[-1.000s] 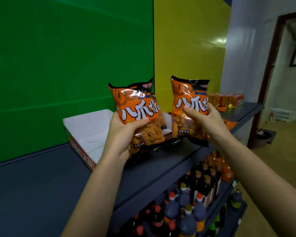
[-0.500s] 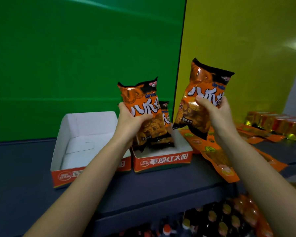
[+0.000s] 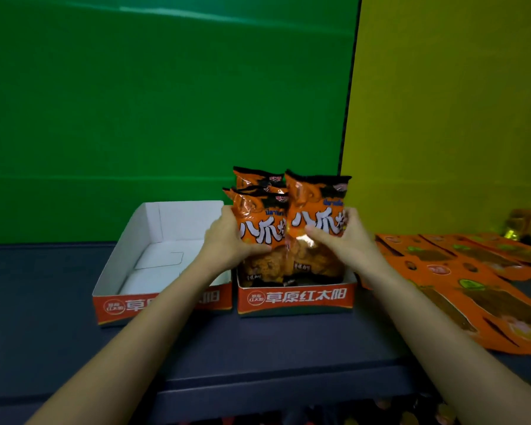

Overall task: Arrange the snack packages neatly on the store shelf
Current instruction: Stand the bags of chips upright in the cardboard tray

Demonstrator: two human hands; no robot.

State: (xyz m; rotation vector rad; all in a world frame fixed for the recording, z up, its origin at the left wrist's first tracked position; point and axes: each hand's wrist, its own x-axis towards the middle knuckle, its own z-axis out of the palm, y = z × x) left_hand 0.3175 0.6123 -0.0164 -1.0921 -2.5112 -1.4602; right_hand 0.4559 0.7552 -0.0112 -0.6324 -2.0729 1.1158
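Two orange snack bags with black tops stand side by side in the right display box (image 3: 295, 299) on the dark shelf (image 3: 258, 342). My left hand (image 3: 227, 240) grips the left bag (image 3: 258, 216). The right bag (image 3: 316, 207) is held upright by my right hand (image 3: 347, 240). Both bags have their lower ends inside the box. Behind them a third orange bag (image 3: 252, 177) stands in the same box, mostly hidden.
An empty white-lined display box (image 3: 154, 305) sits just left of the filled one. Flat orange packages (image 3: 460, 277) lie spread on the shelf to the right, with shiny red and gold packs (image 3: 528, 228) beyond. Green and yellow wall panels back the shelf.
Both hands have come down and together, lowering the two bags from mid-air into the right box. My view has turned to face the boxes squarely.
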